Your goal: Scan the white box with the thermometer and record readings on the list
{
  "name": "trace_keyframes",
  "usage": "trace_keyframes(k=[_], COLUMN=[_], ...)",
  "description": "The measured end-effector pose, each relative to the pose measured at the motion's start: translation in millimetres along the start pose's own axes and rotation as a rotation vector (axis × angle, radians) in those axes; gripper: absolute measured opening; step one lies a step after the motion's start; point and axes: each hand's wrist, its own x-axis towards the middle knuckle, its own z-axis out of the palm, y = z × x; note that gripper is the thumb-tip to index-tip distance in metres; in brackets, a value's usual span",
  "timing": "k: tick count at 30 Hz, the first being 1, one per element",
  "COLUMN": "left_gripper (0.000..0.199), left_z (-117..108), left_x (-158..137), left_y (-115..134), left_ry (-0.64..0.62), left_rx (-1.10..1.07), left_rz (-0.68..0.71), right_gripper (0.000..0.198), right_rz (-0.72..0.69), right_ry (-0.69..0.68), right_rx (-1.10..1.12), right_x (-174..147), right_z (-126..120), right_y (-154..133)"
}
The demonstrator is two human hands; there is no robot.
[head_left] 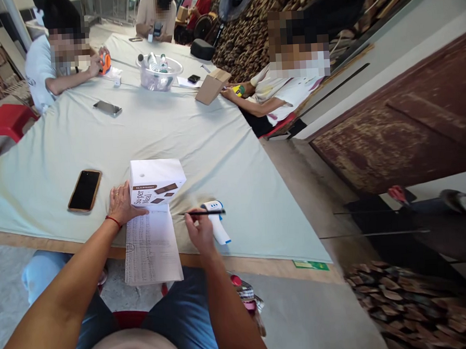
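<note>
A white printed box (155, 173) with brown bars on it and the words "Super Meal" stands on the cloth in front of me. My left hand (120, 204) grips its lower left corner, thumb across the front and fingers along the side. A sheet of paper (153, 251) with dense rows of writing lies below the box and hangs over the table edge. To the right, my right hand (200, 231) pinches a dark pen (209, 212), held roughly level. Just beyond it lies a white roll of labels or tape (221, 231) with blue marks, its strip partly unrolled.
A phone (84, 190) lies left of my hand, another phone (107, 108) farther off. A clear tub (161, 79) of bottles stands midtable. One person at right holds a cardboard box (211, 86); another at left holds an orange tape dispenser (104, 60).
</note>
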Motion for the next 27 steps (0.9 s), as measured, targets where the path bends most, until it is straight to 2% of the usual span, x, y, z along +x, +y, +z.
trace_keyframes(k=[2, 4, 9, 17, 27], left_gripper=[0.12, 0.121, 0.122, 0.126, 0.127], left_z=[-2, -4, -6, -4, -1], left_x=[-1, -1, -3, -3, -3], left_y=[2, 4, 7, 7, 5], left_ry=[-0.014, -0.017, -0.033, -0.047, -0.03], left_rx=[0.037, 0.069, 0.1, 0.098, 0.081], left_rz=[-0.016, -0.019, -0.015, -0.025, -0.008], right_gripper=[0.01, 0.008, 0.01, 0.01, 0.014], right_rz=[0.057, 0.076, 0.174, 0.089, 0.103], right_ry=[0.053, 0.006, 0.071, 0.052, 0.024], right_rx=[0.182, 0.307, 0.378, 0.324, 0.276], right_x=[-7, -10, -12, -17, -18], right_z=[22, 44, 81, 84, 85], right_y=[-14, -26, -31, -21, -21])
